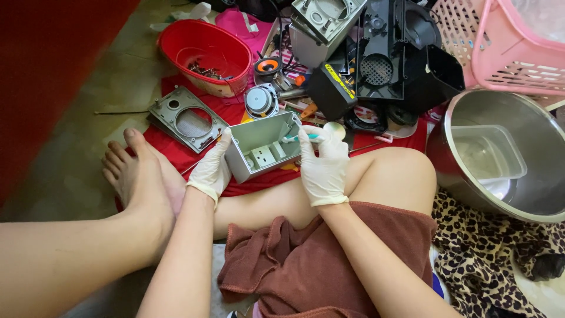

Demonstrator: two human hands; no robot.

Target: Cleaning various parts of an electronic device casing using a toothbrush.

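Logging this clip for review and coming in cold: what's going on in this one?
A person sits on the floor in white gloves. The left hand holds a grey plastic speaker housing open side up, while the right hand pokes a small teal-handled tool into it. Around them on a red cloth lie loose speaker cones, a grey front panel, black housings, a red bowl of small metal parts, a steel basin and a pink basket.

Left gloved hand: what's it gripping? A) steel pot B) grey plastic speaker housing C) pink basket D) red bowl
B: the left hand grips the side of the open grey housing, while the right hand pokes a teal-handled tool into it.
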